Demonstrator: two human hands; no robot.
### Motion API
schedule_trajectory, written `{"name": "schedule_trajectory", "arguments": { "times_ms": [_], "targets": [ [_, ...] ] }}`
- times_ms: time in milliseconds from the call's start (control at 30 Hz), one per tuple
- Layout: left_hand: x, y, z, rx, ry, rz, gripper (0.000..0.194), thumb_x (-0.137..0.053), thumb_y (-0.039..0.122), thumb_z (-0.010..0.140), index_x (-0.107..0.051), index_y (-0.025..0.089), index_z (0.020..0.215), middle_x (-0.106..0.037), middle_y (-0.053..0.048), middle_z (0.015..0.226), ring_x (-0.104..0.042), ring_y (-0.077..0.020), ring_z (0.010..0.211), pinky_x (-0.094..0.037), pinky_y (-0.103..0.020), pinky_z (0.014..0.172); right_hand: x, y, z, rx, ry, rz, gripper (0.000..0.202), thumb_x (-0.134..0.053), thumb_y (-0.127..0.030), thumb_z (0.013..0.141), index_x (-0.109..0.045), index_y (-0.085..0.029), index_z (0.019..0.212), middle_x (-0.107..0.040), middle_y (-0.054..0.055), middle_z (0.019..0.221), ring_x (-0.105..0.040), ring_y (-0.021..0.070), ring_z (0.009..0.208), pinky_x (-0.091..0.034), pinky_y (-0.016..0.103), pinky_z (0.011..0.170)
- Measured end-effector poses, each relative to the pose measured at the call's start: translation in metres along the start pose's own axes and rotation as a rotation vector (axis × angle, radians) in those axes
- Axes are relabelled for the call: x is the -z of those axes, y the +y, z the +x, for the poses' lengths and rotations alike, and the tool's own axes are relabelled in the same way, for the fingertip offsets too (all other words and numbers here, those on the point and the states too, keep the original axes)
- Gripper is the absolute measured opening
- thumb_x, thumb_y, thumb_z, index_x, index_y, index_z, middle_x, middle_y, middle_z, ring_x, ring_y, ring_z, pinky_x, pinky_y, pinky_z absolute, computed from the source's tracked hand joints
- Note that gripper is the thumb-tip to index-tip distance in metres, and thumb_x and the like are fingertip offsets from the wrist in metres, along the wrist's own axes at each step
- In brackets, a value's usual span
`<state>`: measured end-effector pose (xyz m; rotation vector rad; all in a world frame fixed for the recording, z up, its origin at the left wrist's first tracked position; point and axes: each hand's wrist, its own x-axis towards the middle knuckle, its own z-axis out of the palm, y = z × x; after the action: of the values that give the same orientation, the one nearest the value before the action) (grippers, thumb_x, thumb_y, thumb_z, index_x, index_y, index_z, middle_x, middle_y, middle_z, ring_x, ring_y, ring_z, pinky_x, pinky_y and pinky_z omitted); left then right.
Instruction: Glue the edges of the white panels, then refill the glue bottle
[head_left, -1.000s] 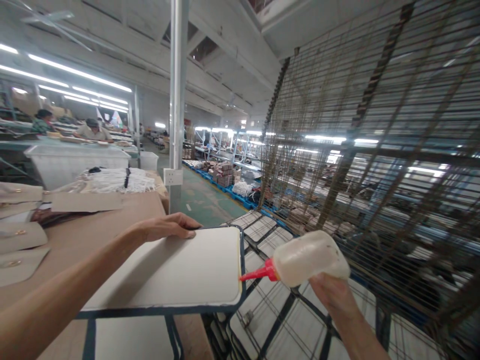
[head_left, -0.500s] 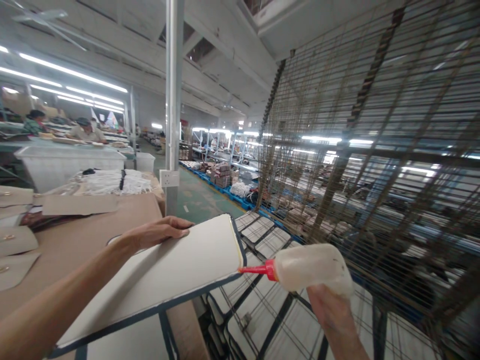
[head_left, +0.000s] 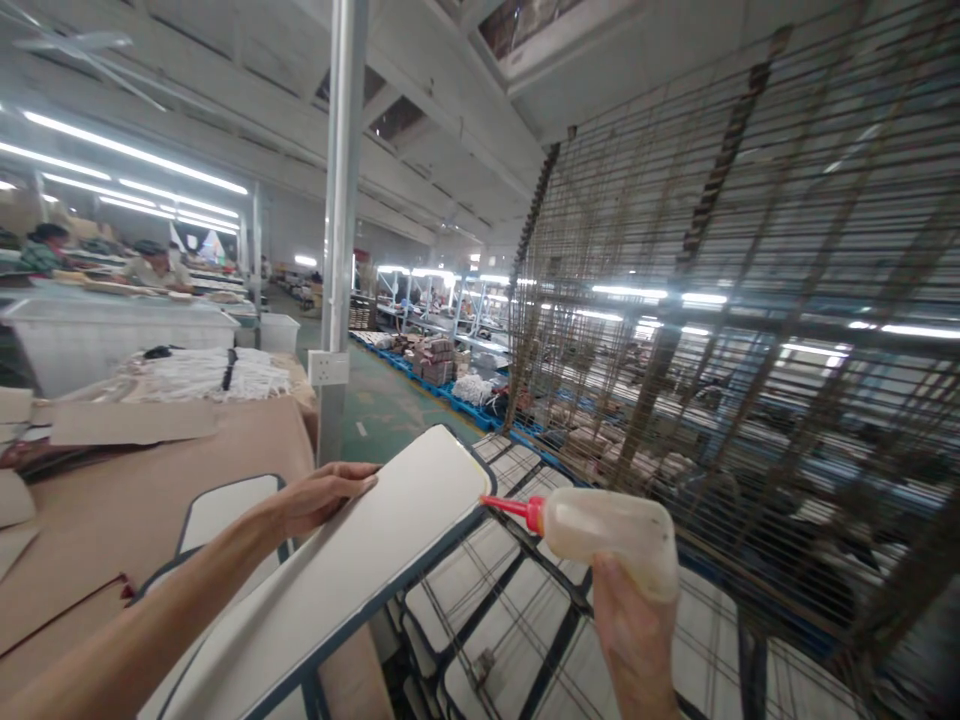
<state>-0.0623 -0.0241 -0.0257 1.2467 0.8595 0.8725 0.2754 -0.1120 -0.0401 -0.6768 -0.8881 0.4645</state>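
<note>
A cream panel with a dark blue edge slants across the front of the view. My left hand grips its far long side, fingers closed over the edge. In my right hand is a translucent squeeze bottle lying on its side, fingers wrapped round its underside. The bottle's red nozzle points left, its tip at the panel's right-hand corner. A thin yellowish line runs along the panel's edge there. Similar dark-edged panels lie on the table under my left forearm.
On the left a brown-covered table carries cream pieces and a bundle of white strips. A metal post with a socket stands behind it. Wire racks fill the right, with panels lying on the lower one. Several people sit far left.
The panel has turned so its right end points further away. The nozzle tip has moved up with its corner. More panels show on the table beneath my left arm.
</note>
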Motion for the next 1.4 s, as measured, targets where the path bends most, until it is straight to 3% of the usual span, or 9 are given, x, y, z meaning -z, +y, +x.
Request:
{"name": "schedule_trajectory", "arguments": {
  "times_ms": [167, 333, 533, 767, 1400],
  "targets": [
    [-0.003, -0.006, 0.003, -0.003, 0.064, -0.032, 0.044, -0.081, 0.038, 0.062, -0.072, 0.017, 0.1, -0.075, -0.008, 0.083, -0.069, -0.0198, 0.067, -0.053, -0.023, 0.058, -0.004, 0.003, -0.002, -0.027, 0.048, 0.016, 0.062, -0.082, -0.03, 0.056, -0.057, -0.017, 0.111, -0.067, 0.007, 0.098, -0.065, 0.0233, 0.088, -0.055, 0.036, 0.08],
    [-0.006, -0.01, 0.007, -0.023, 0.079, -0.048, 0.047, -0.082, 0.039, 0.061, -0.072, 0.015, 0.1, -0.075, -0.009, 0.081, -0.068, -0.0192, 0.065, -0.051, -0.023, 0.057, -0.008, 0.006, -0.002, -0.004, 0.001, 0.005, 0.056, -0.079, -0.03, 0.06, -0.058, -0.019, 0.111, -0.067, 0.006, 0.097, -0.065, 0.0227, 0.088, -0.054, 0.036, 0.081],
    [-0.007, -0.014, 0.011, -0.019, 0.117, -0.086, 0.046, -0.084, 0.038, 0.058, -0.072, 0.014, 0.096, -0.075, -0.007, 0.078, -0.067, -0.0186, 0.066, -0.051, -0.023, 0.058, -0.012, 0.01, -0.004, -0.032, 0.007, 0.036, 0.057, -0.082, -0.028, 0.054, -0.061, -0.017, 0.106, -0.067, 0.005, 0.095, -0.064, 0.0223, 0.087, -0.053, 0.035, 0.081],
    [-0.008, -0.016, 0.016, -0.012, 0.162, -0.111, 0.052, -0.086, 0.038, 0.052, -0.071, 0.013, 0.095, -0.074, -0.006, 0.074, -0.066, -0.0189, 0.063, -0.05, -0.024, 0.054, -0.015, 0.015, -0.009, 0.003, -0.082, -0.061, 0.058, -0.08, -0.034, 0.061, -0.058, -0.016, 0.113, -0.067, 0.009, 0.099, -0.064, 0.0254, 0.089, -0.054, 0.039, 0.081],
    [-0.001, -0.008, 0.025, 0.011, 0.224, -0.148, 0.049, -0.089, 0.038, 0.044, -0.07, 0.01, 0.08, -0.073, -0.007, 0.067, -0.064, -0.0188, 0.055, -0.05, -0.027, 0.05, -0.019, 0.018, -0.028, -0.177, -0.219, 0.041, 0.057, -0.079, -0.028, 0.061, -0.059, -0.02, 0.114, -0.067, 0.005, 0.096, -0.064, 0.0223, 0.089, -0.054, 0.034, 0.08]
  ]
}}
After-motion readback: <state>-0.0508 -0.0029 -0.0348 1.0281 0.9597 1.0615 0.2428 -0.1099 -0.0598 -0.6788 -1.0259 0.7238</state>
